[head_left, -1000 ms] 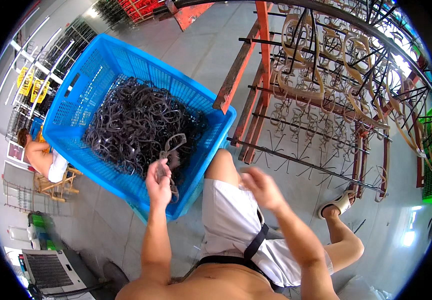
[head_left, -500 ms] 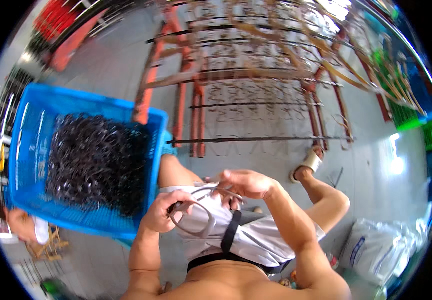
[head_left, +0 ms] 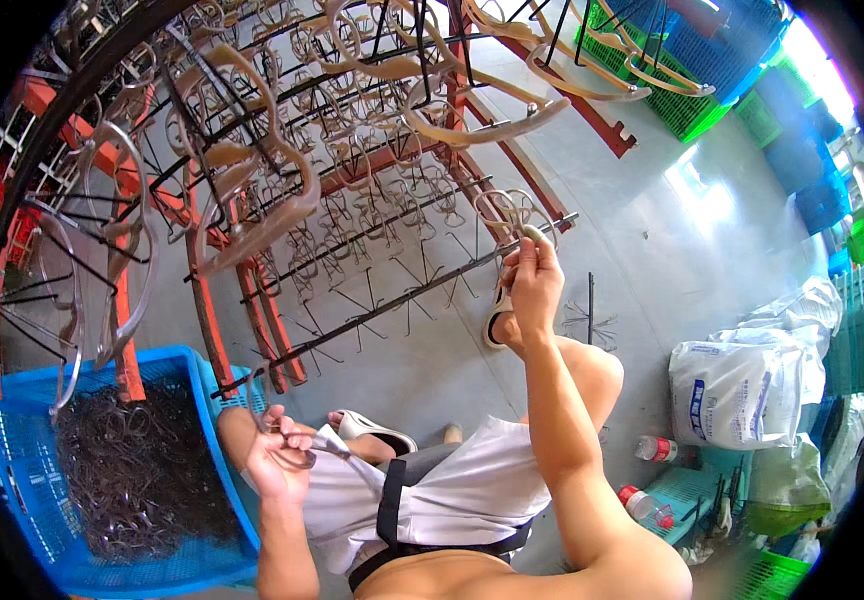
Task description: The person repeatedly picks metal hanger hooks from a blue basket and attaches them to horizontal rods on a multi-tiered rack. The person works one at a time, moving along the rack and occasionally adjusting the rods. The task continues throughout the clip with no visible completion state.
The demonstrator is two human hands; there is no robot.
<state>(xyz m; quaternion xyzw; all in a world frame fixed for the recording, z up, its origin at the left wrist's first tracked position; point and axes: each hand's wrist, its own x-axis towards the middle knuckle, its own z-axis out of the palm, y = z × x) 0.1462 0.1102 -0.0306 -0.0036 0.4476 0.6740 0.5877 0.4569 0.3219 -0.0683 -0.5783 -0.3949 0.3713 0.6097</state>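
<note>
The right hand [head_left: 535, 283] pinches a clear frame [head_left: 512, 212] against a prong of the rack [head_left: 392, 305], while the left hand [head_left: 277, 455], low by the knee, is closed on another frame [head_left: 304, 447], beside the blue crate [head_left: 12, 440] full of dark frames [head_left: 137, 480].

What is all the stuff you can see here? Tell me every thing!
Rack: one, orange frame with black prongs, ahead.
Eyeglass frames on rack: many, clear tan.
Crate: one, blue, lower left, full of dark frames.
Frame being hung: one, clear, on a prong.
White sacks: a few, right.
Bottles: two, red-capped, right floor.
Sandals: two, white.
Left hand: holds a frame piece.
Right hand: raised at rack.
</note>
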